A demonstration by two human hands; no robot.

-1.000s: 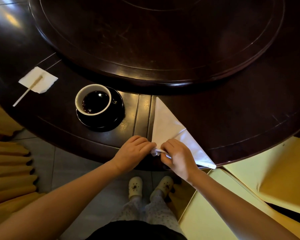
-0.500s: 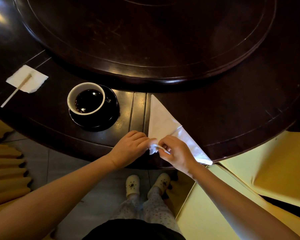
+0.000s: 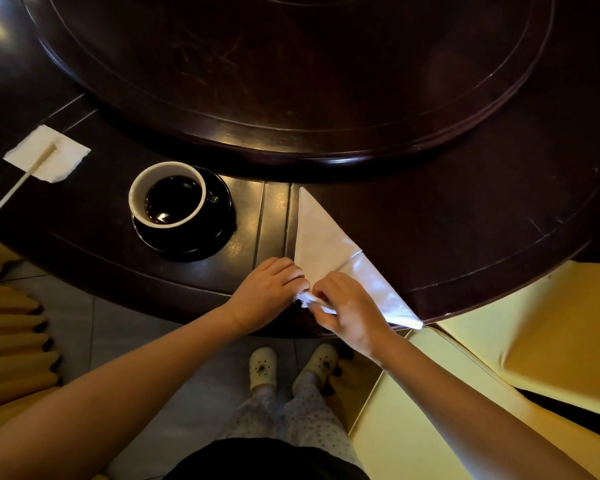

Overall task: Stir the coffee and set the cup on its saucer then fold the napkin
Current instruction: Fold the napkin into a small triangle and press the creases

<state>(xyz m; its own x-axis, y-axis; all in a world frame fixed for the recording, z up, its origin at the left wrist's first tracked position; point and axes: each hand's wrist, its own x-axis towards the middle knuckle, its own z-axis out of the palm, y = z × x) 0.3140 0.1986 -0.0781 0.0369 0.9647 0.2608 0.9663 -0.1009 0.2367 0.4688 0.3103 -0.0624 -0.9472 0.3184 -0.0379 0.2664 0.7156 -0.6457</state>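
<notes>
White napkin (image 3: 329,244), folded triangular, lies right of the cup (image 3: 167,194); both hands' fingers (image 3: 326,289) pinch its near corner, unchanged.

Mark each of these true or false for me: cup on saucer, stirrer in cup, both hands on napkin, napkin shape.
1. The cup stands on its saucer. True.
2. The stirrer is in the coffee. False: it lies across a small paper square left of the cup.
3. Both the left hand and right hand pinch the napkin at its near corner. True.
4. The napkin lies as a flat square. False: it shows a triangle.
</notes>
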